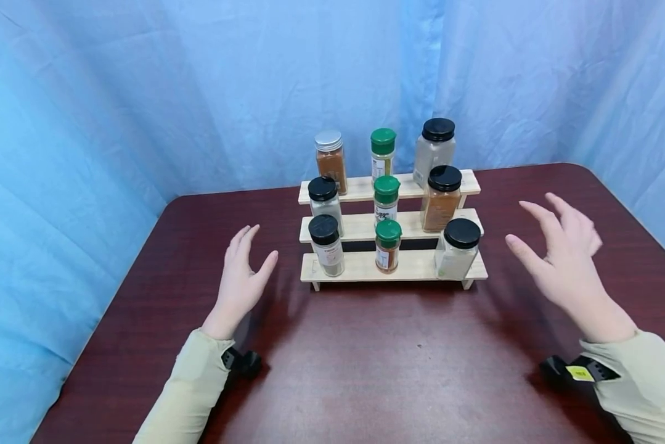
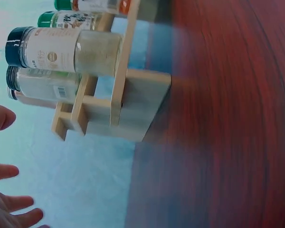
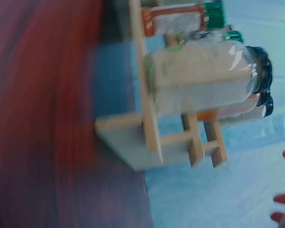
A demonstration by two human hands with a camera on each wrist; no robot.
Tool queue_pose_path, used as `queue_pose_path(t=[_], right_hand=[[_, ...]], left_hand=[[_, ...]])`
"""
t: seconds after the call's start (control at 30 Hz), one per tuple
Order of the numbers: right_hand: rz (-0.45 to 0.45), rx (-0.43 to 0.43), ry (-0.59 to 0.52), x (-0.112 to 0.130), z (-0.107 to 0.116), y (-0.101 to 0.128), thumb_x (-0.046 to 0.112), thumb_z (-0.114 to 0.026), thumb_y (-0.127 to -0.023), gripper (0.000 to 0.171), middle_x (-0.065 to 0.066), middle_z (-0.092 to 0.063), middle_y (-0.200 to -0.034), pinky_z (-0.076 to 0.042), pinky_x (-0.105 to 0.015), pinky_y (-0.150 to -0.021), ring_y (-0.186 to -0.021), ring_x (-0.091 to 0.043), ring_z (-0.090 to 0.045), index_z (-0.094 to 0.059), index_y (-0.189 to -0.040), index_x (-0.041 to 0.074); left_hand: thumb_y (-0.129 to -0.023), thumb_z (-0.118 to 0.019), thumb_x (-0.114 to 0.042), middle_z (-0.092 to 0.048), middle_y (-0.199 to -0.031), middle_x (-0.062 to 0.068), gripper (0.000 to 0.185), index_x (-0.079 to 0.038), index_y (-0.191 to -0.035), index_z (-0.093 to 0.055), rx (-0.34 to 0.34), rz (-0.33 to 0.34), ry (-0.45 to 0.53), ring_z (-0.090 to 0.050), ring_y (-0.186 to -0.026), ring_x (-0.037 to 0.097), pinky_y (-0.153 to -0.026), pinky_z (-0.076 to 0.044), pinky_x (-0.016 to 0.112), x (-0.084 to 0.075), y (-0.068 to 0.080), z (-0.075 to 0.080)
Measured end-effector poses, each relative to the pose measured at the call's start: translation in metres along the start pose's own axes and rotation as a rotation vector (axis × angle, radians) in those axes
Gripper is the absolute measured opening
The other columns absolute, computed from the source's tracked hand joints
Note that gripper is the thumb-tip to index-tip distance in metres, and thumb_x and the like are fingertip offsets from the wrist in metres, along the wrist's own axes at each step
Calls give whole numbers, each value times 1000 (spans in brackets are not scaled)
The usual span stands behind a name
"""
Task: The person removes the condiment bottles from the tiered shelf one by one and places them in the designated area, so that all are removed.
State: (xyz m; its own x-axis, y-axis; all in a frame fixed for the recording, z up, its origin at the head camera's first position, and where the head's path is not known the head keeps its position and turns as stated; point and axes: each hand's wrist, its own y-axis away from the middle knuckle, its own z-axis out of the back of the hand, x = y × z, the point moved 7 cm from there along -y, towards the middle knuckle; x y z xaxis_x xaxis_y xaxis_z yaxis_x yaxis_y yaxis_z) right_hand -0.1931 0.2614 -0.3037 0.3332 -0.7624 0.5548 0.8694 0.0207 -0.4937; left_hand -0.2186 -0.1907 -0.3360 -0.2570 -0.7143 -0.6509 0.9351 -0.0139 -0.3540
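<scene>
- We see the left hand (image 1: 242, 271) with a wide grip, fingers straight and spread, holding nothing, hovering above the tabletop (image 1: 376, 364) just left of the wooden spice rack (image 1: 393, 266).
- The right hand (image 1: 559, 259) is likewise spread wide and holds nothing, raised to the right of the rack, near the black-lidded jar (image 1: 457, 250) of pale powder on the lowest step.
- The rack stands mid-tabletop with three steps, three jars on each: black lids, green lids, one silver lid (image 1: 329, 140); the contents are brown, orange or pale.
- The tabletop is dark red wood grain; a blue curtain (image 1: 143, 92) hangs behind.
</scene>
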Motion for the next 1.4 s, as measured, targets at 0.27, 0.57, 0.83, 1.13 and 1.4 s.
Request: queue_pose_path(t=[0.27,0.57,0.83,1.13,1.4], right_hand=[[27,36,-611,21,-25,-4,-14,-51,-87,51,12,-50,-127,-34,-11,-92,-114,-2,-47,-50,-133,8],[192,80,-861,34,-40,-1,-25,-56,-78,50,-4,-49,-131,-39,-17,-92,-116,-10,-49,-53,-124,-7],[126,60,-705,33,-47,3,-24,-61,-75,49,5,-50,-126,-40,-11,-90,-116,-4,-49,-55,-120,-7],[101,91,-540,33,-67,8,-27,-65,-69,72,20,-48,-120,-38,-7,-86,-108,8,-50,-32,-130,-7],[164,78,-501,31,-69,8,-30,-66,-64,79,24,-43,-124,-37,-6,-89,-113,10,-46,-28,-130,-9]], left_hand=[[-94,-58,-15,-45,-136,26,49,-1,-138,-41,98,298,444,-44,-128,35,-105,-37,47,14,-4,-36],[-96,-54,-8,-45,-135,24,49,-2,-141,-38,190,457,718,-49,-119,28,-94,-46,35,22,1,-76],[-95,-53,-6,-44,-138,25,51,-4,-144,-36,207,519,802,-55,-108,15,-78,-49,19,31,8,-88],[-91,-52,7,-56,-110,10,48,5,-138,-42,168,511,903,-60,-82,0,-72,-51,15,38,9,-93],[-91,-55,5,-55,-91,-4,44,5,-135,-47,179,495,876,-57,-73,-1,-65,-49,14,40,10,-95]])
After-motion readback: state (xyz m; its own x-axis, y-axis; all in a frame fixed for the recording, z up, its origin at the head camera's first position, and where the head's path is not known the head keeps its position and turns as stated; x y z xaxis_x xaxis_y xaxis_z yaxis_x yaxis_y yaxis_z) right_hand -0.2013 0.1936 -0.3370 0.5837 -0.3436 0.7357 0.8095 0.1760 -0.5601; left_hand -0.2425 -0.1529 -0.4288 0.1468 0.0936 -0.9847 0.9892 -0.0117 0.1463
